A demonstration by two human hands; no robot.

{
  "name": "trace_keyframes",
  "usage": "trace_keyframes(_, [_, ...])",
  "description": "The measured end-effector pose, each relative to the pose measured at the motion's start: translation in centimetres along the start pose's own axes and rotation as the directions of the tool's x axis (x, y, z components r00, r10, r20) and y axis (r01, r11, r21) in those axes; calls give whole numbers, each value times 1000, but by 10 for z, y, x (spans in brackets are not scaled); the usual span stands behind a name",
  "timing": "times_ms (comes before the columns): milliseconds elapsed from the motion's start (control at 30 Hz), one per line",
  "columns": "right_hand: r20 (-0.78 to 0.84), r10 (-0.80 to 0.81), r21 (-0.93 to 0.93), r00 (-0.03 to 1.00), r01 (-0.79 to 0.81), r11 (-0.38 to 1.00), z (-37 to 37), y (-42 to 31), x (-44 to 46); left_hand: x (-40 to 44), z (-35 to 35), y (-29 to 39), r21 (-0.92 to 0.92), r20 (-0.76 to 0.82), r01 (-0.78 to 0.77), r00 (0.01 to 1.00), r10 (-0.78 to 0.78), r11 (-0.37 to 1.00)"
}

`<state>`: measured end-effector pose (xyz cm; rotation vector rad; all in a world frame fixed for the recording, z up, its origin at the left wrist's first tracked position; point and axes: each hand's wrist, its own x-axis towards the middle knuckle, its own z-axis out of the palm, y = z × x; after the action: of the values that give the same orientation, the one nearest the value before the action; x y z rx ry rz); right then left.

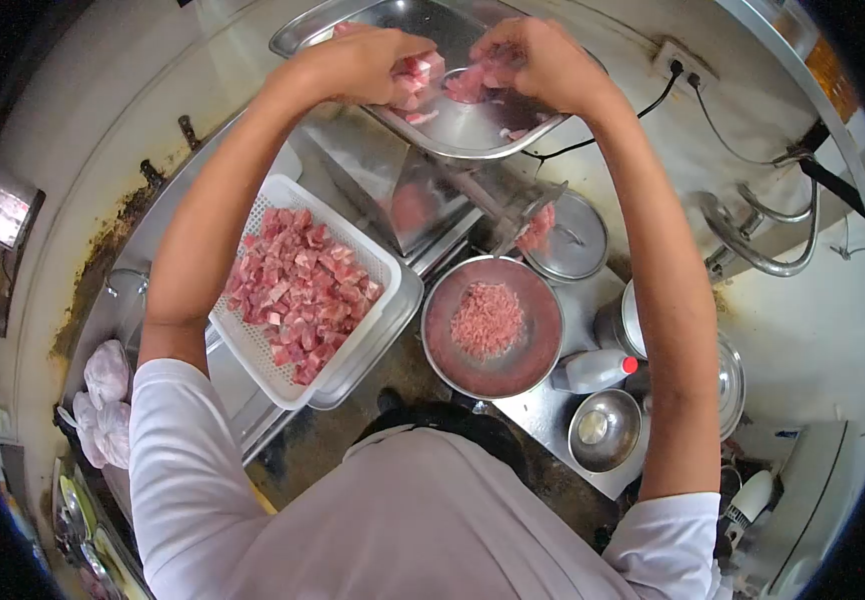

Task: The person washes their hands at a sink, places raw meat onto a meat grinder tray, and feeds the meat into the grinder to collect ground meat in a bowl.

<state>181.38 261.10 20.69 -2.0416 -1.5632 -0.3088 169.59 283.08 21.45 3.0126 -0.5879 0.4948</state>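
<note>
Both hands are over the metal feed tray [483, 143] of a meat grinder [498, 205] at the top of the head view. My left hand [363, 65] is closed around pink meat chunks [418, 80] at the tray's left. Curled fingers of my right hand [543, 65] grip more meat pieces [478, 82] beside the feed opening; the fingertips are partly hidden. Minced meat [537, 230] hangs from the grinder's outlet. Below it, a metal bowl [435, 350] holds a mound of ground meat [488, 320].
A white perforated basket [385, 262] full of meat cubes [303, 285] stands at left. At right are a metal lid [568, 235], a white bottle with a red cap [593, 371] and a small steel bowl [605, 432]. Black cords [658, 105] run from a wall outlet.
</note>
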Motion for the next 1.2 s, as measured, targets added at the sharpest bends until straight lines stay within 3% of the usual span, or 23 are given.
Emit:
trace_keyframes(33, [114, 66, 46, 991, -72, 996, -1, 0, 1, 2, -2, 2, -60, 78, 49, 996, -45, 997])
trace_keyframes(100, [169, 8, 51, 986, -17, 999, 2, 2, 4, 12, -7, 9, -115, 156, 103, 984, -85, 988])
trace_keyframes(167, [226, -51, 56, 973, 40, 998, 2, 1, 6, 26, -7, 19, 1, 171, -1, 985, 0, 1000])
trace_keyframes(233, [34, 96, -135, 995, -90, 987, -2, -6, 3, 40, 3, 18, 32, 178, -48, 983, 42, 998])
trace_keyframes(300, [6, 110, -114, 994, -109, 988, -12, -20, -1, 41, 3, 24, 58, 191, -92, 978, 79, 994])
trace_keyframes(367, [-33, 131, -91, 991, -133, 987, -9, -20, -5, 40, -18, 36, -167, 195, 112, 978, -79, 980])
trace_keyframes(433, [175, 14, -98, 984, 3, 995, 0, -8, 1, 34, -15, 27, -165, 112, 54, 993, -35, 985])
trace_keyframes(500, [291, 52, -218, 955, 14, 976, 2, -1, 9, 30, -17, 25, -159, -115, 32, 992, -51, 987])
trace_keyframes(567, [413, 104, -332, 905, 43, 942, 2, 0, 7, 33, -14, 33, -152, -8, 106, 994, -109, 983])
trace_keyframes(633, [289, 12, -309, 957, 82, 948, 4, -1, 8, 38, -1, 32, -133, 99, 202, 977, -190, 970])
trace_keyframes(667, [294, 5, -300, 956, 87, 950, 2, -12, 8, 49, 18, 26, -138, 53, 113, 993, -107, 984])
trace_keyframes(733, [-152, 298, -241, 942, -327, 914, -4, -40, 2, 65, 36, 23, -147, 3, 39, 999, -39, 988])
trace_keyframes(767, [-138, 292, -242, 946, -318, 917, -2, -33, 0, 70, 39, 26, -138, 2, -13, 1000, 13, 990])
trace_keyframes(833, [126, 154, -107, 980, -141, 984, -1, -6, -1, 63, 30, 29, -123, -4, -53, 999, 53, 991])
trace_keyframes(900, [199, 55, -105, 978, -35, 994, 8, 7, 10, 53, -3, 36, -182, 168, 22, 986, 9, 983])
trace_keyframes(933, [278, -25, -99, 960, 55, 994, 12, 15, 11, 52, 4, 18, -47, 34, -51, 998, 53, 998])
trace_keyframes(967, [352, -96, -90, 931, 136, 987, 10, 8, 9, 45, -6, 26, -45, 44, -76, 996, 78, 996])
trace_keyframes(1000, [523, 123, -117, 844, -72, 991, 2, 2, 13, 37, -15, 35, -17, 126, 28, 992, -26, 999])
trace_keyframes(1033, [527, 134, -120, 839, -82, 989, -4, -5, 7, 30, -19, 43, 15, 197, 145, 970, -145, 989])
trace_keyframes(1100, [158, 203, -225, 966, -164, 960, -4, -21, 5, 40, -6, 39, -52, 89, 72, 994, -67, 996])
trace_keyframes(1133, [169, 186, -218, 968, -148, 965, -4, -30, 4, 47, 5, 33, -101, -22, -9, 1000, 7, 995])
trace_keyframes(1167, [42, 248, -212, 968, -234, 949, -5, -35, 1, 56, 33, 23, -59, -70, -118, 991, 114, 991])
trace_keyframes(1200, [-87, 308, -195, 947, -319, 927, -7, -36, 0, 71, 50, 13, -130, 46, -157, 985, 164, 979])
